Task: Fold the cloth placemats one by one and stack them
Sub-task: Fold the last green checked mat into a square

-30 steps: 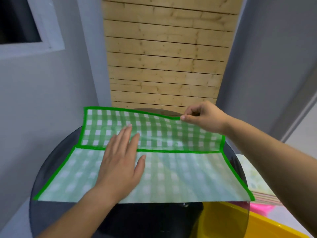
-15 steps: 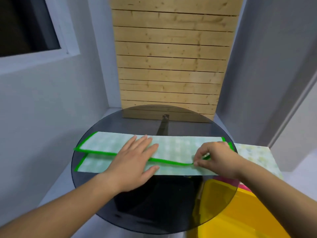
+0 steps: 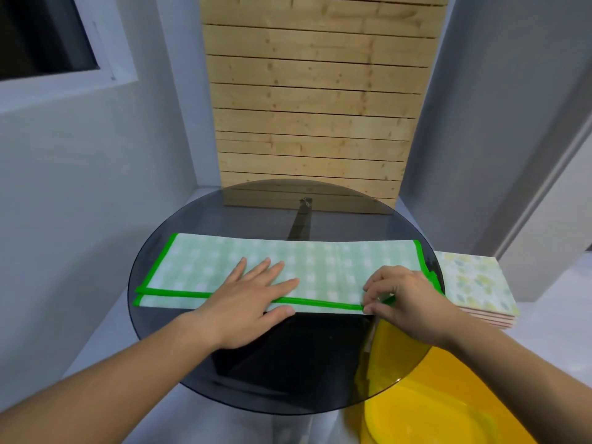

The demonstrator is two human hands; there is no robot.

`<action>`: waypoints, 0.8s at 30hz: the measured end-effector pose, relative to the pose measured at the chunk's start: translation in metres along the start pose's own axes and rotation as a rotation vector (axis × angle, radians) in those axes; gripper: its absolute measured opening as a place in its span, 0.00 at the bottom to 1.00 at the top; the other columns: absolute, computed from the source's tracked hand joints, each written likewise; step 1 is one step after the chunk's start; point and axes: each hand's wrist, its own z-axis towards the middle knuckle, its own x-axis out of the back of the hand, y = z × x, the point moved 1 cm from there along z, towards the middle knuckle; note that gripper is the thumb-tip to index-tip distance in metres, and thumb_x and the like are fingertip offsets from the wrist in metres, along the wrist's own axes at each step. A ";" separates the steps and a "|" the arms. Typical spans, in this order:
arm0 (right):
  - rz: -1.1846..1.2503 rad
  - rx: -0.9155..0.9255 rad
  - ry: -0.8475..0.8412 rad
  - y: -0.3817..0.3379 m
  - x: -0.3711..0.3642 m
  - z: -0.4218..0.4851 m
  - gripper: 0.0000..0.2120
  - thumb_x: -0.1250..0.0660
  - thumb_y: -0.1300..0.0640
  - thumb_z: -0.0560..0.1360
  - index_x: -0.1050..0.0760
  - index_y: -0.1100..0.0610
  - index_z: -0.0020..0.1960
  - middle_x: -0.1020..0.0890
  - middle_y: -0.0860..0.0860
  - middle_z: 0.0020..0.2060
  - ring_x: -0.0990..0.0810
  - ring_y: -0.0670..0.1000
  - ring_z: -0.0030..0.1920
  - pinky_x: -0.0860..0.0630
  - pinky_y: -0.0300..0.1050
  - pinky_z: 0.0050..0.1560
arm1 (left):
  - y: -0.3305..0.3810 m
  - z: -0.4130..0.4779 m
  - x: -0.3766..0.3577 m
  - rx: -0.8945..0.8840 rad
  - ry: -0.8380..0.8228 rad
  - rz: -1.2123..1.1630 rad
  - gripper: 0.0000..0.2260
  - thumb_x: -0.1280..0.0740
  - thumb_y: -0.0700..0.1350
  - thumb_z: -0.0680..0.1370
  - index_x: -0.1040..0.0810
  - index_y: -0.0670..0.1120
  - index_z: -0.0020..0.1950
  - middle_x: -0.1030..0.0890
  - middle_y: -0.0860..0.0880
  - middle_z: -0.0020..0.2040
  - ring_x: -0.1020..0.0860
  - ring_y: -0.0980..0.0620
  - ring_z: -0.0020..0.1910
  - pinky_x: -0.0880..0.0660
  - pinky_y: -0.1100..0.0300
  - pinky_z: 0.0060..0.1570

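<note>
A green checked placemat (image 3: 205,264) with a bright green border lies folded in half lengthwise across the round dark glass table (image 3: 262,213). My left hand (image 3: 253,296) rests flat on its near middle, fingers straight and spread. My right hand (image 3: 403,296) pinches the near right corner of the mat, where the two green edges meet. A stack of folded placemats (image 3: 477,283) with a pale leaf print on top sits to the right, beyond the table's rim.
A yellow plastic bin (image 3: 442,405) stands at the lower right, partly under the glass. A wooden slat panel (image 3: 314,107) leans against the far wall. Grey walls close in on both sides, with a window (image 3: 45,36) at the upper left.
My right hand has brought the far edge of the placemat over to the near edge, folding it in half. My left hand stayed flat on the mat.
</note>
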 end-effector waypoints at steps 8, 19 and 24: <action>0.016 0.115 0.041 0.007 -0.002 -0.009 0.06 0.32 0.51 0.77 0.24 0.44 0.42 0.22 0.37 0.48 0.25 0.43 0.53 0.25 0.50 0.55 | 0.000 0.001 0.001 -0.009 0.010 0.036 0.29 0.59 0.68 0.79 0.54 0.66 0.80 0.60 0.53 0.83 0.66 0.54 0.80 0.67 0.50 0.78; -0.115 0.164 0.038 0.011 0.000 -0.014 0.04 0.34 0.54 0.77 0.26 0.46 0.44 0.23 0.41 0.50 0.25 0.45 0.52 0.24 0.48 0.53 | 0.003 -0.002 0.002 0.004 -0.054 -0.034 0.34 0.64 0.71 0.73 0.53 0.67 0.80 0.57 0.54 0.83 0.62 0.53 0.81 0.63 0.49 0.79; -0.065 0.146 0.050 0.013 0.000 -0.017 0.06 0.36 0.55 0.78 0.29 0.46 0.44 0.24 0.41 0.51 0.25 0.43 0.53 0.24 0.46 0.52 | 0.005 -0.002 0.003 -0.007 -0.031 -0.012 0.35 0.65 0.71 0.72 0.54 0.67 0.80 0.59 0.53 0.82 0.66 0.53 0.80 0.66 0.47 0.78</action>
